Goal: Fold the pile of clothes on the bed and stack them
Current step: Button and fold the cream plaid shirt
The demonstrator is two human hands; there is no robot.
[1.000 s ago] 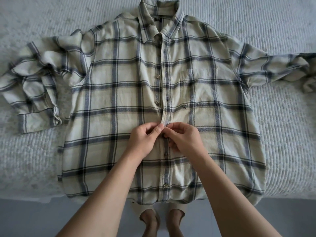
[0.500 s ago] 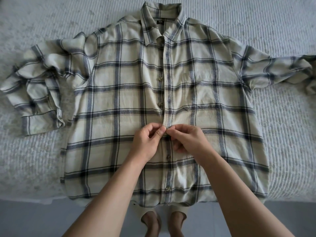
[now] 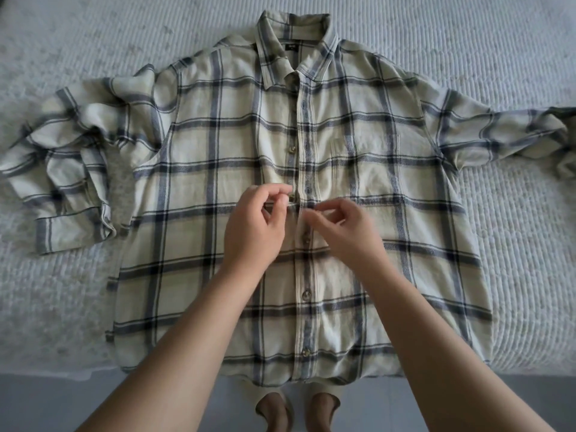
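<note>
One garment: we see a single plaid shirt [image 3: 218, 213] spread front-up across the bed [image 3: 514, 244], collar away from us, hem at the near edge.
Left sleeve: it lies bunched and folded back on itself, left of the body.
Left hand: our left hand [image 3: 252, 227] hovers just left of the placket, fingers curled with thumb and forefinger nearly meeting; we cannot tell whether it pinches the cloth by the button [image 3: 292, 198] at its fingertips.
Placket: the button line [image 3: 307, 294] runs straight away from us, from hem to collar, and passes between our two hands; this is the axis the next move turns on.
Right hand: our right hand [image 3: 346, 235] sits just right of the placket, thumb and forefinger pinching the placket edge.
Nearer hand: both sit about level; the left is nearer the open button, the right nearer the buttonhole strip.
Right sleeve: it stretches out flat toward the right.
Our judgement: the lower buttons look fastened, the upper ones open, so we work up toward the collar before any fold.
</note>
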